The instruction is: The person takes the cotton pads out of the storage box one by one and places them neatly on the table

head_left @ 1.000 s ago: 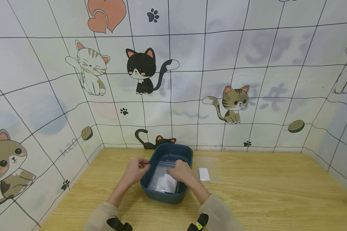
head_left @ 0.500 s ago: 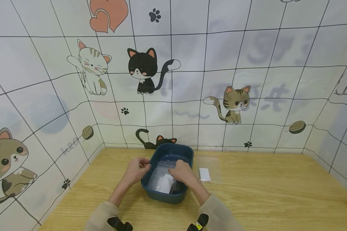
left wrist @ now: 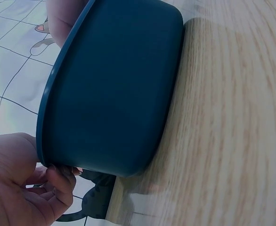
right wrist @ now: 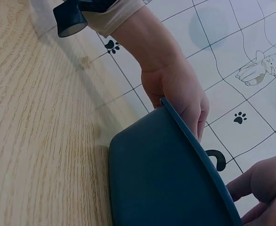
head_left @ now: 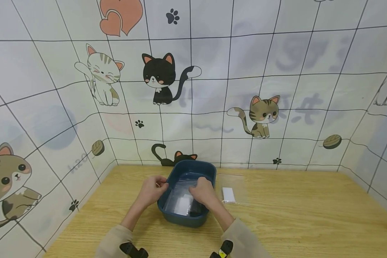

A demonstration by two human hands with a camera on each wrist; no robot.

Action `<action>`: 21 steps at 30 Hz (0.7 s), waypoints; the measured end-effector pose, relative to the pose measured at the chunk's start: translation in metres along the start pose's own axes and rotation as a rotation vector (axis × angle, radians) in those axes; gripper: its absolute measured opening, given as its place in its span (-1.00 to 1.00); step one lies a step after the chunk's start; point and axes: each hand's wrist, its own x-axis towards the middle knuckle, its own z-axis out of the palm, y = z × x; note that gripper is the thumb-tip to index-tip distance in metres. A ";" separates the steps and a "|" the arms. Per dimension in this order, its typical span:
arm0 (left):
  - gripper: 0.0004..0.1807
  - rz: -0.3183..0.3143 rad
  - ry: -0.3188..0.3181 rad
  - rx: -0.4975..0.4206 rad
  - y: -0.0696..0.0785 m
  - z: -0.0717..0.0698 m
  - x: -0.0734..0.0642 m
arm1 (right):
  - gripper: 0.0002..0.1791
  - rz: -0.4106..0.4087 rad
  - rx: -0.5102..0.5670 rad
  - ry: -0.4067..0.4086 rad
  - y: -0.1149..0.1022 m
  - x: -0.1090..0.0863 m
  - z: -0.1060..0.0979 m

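A dark blue plastic basin (head_left: 185, 219) stands on the wooden table. My left hand (head_left: 152, 190) holds its left rim, and in the left wrist view the fingers (left wrist: 58, 188) curl at the rim's end. Inside the basin lie clear zip bags (head_left: 174, 200), one with a white card (head_left: 182, 205) in it, beside something black (head_left: 196, 208). My right hand (head_left: 202, 191) reaches over the right rim, thumb and finger pinching a clear bag's edge. In the right wrist view the basin wall hides the fingertips of my right hand (right wrist: 267, 193).
To the right of the basin, another clear bag (head_left: 240, 182) with a white card (head_left: 228, 195) lies flat on the table (head_left: 293, 211). A cloth wall (head_left: 209, 93) printed with cats rises behind the table's back edge.
The white card in the basin has shifted left and now shows duller under the clear plastic; more of the black thing shows beside it. My right hand has moved slightly; the left keeps still.
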 end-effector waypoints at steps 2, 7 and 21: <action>-0.90 0.001 0.000 -0.001 0.000 0.000 0.000 | -0.81 0.002 0.024 0.004 0.000 0.000 0.000; -0.90 0.002 0.000 -0.004 0.000 0.000 0.001 | -0.82 0.005 0.059 -0.007 0.000 -0.003 0.001; -0.89 -0.001 0.002 -0.006 0.000 0.000 0.001 | -0.80 0.050 0.077 -0.054 -0.003 -0.008 0.000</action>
